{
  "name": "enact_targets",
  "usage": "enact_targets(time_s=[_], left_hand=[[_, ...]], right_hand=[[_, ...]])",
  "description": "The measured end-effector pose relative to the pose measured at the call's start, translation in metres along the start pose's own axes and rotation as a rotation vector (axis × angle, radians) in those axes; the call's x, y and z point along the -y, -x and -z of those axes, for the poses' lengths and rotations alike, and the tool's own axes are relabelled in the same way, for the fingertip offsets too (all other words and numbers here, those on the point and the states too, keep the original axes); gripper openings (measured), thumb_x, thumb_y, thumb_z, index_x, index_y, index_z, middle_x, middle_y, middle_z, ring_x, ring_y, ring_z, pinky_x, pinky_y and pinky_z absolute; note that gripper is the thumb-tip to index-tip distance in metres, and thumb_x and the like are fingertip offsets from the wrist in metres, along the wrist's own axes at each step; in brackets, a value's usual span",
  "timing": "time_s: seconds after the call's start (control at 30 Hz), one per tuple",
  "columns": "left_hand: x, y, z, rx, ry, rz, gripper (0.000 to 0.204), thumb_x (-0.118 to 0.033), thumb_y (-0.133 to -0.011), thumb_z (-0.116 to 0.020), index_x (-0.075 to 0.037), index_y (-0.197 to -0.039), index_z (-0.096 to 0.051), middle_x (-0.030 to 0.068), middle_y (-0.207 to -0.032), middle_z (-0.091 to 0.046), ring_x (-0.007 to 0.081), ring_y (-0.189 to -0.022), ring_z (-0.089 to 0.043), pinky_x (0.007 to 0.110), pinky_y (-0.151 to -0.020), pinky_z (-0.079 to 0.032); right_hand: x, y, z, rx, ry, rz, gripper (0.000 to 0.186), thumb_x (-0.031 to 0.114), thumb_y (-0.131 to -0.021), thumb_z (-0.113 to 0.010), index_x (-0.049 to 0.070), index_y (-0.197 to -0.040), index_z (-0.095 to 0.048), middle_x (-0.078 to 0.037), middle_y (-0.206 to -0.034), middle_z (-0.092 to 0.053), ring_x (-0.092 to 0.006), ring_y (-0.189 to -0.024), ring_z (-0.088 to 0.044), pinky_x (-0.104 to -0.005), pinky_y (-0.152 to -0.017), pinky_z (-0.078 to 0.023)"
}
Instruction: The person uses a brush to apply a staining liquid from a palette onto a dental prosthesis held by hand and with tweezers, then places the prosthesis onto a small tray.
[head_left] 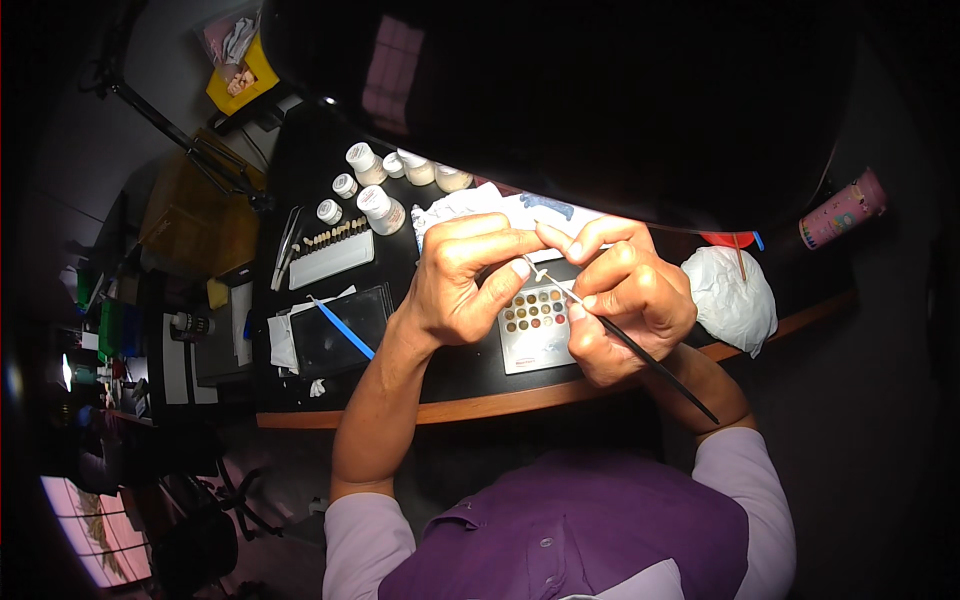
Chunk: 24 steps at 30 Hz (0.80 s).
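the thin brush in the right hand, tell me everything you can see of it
The brush is long and very slim, with a dark handle that turns pale toward the tip. It lies slanted, its back end pointing down over the right wrist and its tip up by the left hand. The right hand pinches it near the front like a pen, above a small tray of paint wells. The bristles are too small to make out.

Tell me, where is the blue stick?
In the head view, the blue stick lies slanted across a dark tray on the black table, to the left of the left hand and below the white shade strip.
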<state>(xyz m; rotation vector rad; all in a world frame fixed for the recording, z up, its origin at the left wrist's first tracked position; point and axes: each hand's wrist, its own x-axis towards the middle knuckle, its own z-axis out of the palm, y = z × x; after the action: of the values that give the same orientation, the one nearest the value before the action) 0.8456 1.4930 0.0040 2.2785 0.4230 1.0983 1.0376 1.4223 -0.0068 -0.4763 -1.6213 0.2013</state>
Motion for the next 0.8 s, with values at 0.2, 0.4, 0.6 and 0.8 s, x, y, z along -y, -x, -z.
enact_targets(time_s=[0.2,0.4,0.6,0.8], left_hand=[[-0.0007,0.0000,0.0004,0.000,-0.014,-0.003,0.029,-0.012,-0.080,-0.064,0.000,-0.101,-0.078,0.0154,-0.083,-0.074,0.0254,-0.066,-0.066,0.035,-0.064,-0.051],[-0.0004,-0.0004,-0.0016,-0.017,0.003,0.002,0.028,-0.012,-0.079,-0.065,-0.001,-0.100,-0.078,0.0139,-0.082,-0.075,0.0246,-0.064,-0.065,0.034,-0.064,-0.050],[0.0037,0.0009,-0.0003,-0.035,-0.093,-0.030,0.027,-0.014,-0.076,-0.066,-0.003,-0.097,-0.079,0.0110,-0.070,-0.068,0.0232,-0.057,-0.060,0.034,-0.056,-0.047],[0.0049,0.0016,-0.0026,-0.062,-0.283,-0.094,0.032,-0.017,-0.072,-0.065,-0.004,-0.097,-0.079,0.0066,-0.056,-0.049,0.0214,-0.048,-0.046,0.035,-0.049,-0.039]], right_hand=[[0.0039,-0.0061,0.0021,0.017,-0.025,-0.041,0.023,-0.008,-0.062,-0.062,0.006,-0.076,-0.050,-0.006,-0.069,-0.057,-0.0287,-0.084,-0.062,-0.0381,-0.076,-0.053],[0.0014,-0.0034,0.0025,0.018,-0.017,-0.045,0.023,-0.008,-0.062,-0.062,0.006,-0.076,-0.049,-0.007,-0.069,-0.057,-0.0286,-0.084,-0.061,-0.0412,-0.080,-0.056],[0.0013,-0.0043,-0.0003,0.025,-0.050,-0.029,0.022,-0.008,-0.062,-0.061,0.005,-0.075,-0.049,-0.007,-0.068,-0.056,-0.0287,-0.083,-0.061,-0.0417,-0.078,-0.056],[-0.0007,-0.0017,-0.0005,0.008,-0.121,-0.087,0.020,-0.007,-0.061,-0.059,0.005,-0.071,-0.047,-0.006,-0.066,-0.053,-0.0285,-0.084,-0.059,-0.0470,-0.085,-0.059]])
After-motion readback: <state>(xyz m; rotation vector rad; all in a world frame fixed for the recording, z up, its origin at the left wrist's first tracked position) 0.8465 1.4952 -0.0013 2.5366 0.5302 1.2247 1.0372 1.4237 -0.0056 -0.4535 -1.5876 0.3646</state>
